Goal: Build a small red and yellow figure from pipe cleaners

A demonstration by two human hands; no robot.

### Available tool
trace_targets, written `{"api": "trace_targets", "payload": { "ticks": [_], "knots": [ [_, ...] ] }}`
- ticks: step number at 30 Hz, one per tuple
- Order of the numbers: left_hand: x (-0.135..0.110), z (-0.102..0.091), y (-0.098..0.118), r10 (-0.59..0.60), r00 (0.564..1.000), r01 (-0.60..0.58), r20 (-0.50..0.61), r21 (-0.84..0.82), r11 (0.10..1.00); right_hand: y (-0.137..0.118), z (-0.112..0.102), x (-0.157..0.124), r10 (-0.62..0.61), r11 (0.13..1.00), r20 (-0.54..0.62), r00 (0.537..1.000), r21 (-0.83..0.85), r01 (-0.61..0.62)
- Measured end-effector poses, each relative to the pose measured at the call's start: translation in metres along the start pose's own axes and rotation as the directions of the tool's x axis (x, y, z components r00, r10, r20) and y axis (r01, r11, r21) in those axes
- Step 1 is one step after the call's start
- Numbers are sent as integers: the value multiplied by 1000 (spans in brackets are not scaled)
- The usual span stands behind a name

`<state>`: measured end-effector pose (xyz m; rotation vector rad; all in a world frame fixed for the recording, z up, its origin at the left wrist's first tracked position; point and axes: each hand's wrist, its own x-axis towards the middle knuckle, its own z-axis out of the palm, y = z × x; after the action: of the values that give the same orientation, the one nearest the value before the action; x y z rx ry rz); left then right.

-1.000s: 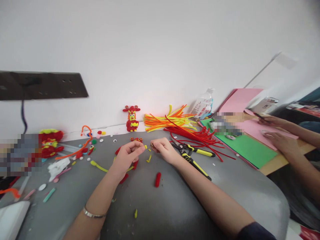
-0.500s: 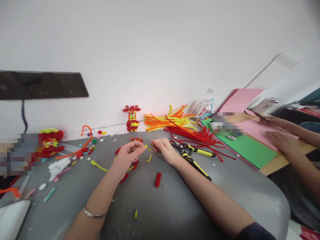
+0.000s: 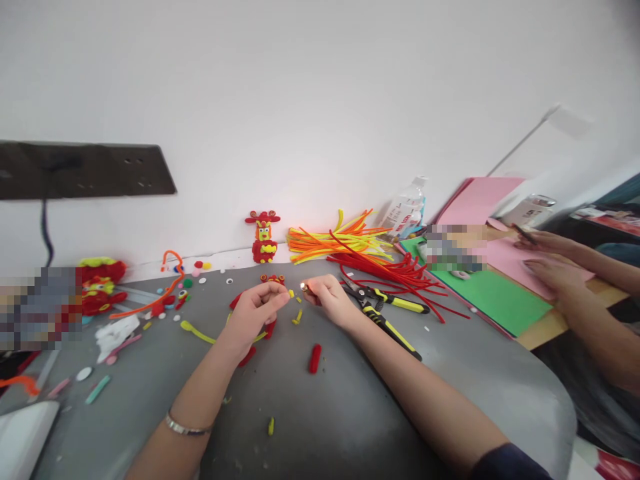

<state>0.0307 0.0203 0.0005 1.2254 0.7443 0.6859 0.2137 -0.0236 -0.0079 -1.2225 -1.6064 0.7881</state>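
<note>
Left hand [image 3: 256, 310]: fingertips pinched on yellow piece [image 3: 291, 293].
Right hand [image 3: 327, 299]: curled round lighter [image 3: 307, 289], flame [image 3: 303, 285] lit.
Yellow piece: between hands; probably light, soft, scorchable; best gripped away from flame.

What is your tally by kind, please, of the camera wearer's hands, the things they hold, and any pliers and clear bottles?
Wearer's hands: 2, left hand and right hand
Held things: 2, yellow piece and bright-tipped object
Pliers: 1
Clear bottle: 1
Total: 6
</note>
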Motion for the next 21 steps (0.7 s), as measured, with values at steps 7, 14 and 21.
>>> {"api": "trace_targets", "payload": {
  "ticks": [7,14,21],
  "knots": [
    [0,0,-1,-3,1000,3,18,-11,1000,3,1,-1,-42,996,40,998,-74,45],
    [2,-2,-5,-12,998,10,68,30,1000,3,1,-1,-52,991,48,997,-119,58],
    [1,-2,-4,-40,996,34,74,76,997,2,1,-1,-43,986,58,997,-160,52]
  ]
}}
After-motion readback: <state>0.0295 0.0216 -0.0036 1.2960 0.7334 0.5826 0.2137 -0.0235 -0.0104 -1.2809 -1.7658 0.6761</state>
